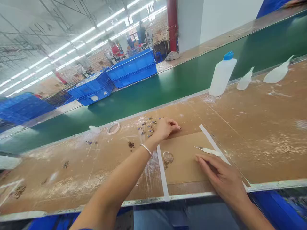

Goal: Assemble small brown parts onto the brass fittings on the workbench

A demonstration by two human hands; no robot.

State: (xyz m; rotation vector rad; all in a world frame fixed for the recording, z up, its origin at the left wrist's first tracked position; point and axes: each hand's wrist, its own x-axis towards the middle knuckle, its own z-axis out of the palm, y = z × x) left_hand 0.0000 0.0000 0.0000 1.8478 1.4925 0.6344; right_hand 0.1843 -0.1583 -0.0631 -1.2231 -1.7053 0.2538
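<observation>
My left hand reaches over the table just beyond a cardboard sheet, its fingers pinched together. Whatever lies between those fingertips is too small to make out. Beside it, to the left, stand several small blue-and-brass parts. My right hand is low over the sheet's right side, thumb and forefinger brought together at the tips; I cannot see what, if anything, they hold. Just above that hand lies a white-handled tool with a thin metal tip. A small clear round cup sits on the sheet's left part, with brown bits beside it.
White tape strips flank the sheet. Small brown pieces and a tape roll lie leftward. A white bottle with a blue cap and two smaller squeeze bottles stand or lie at back right. Behind runs a green conveyor; blue crates stand beyond.
</observation>
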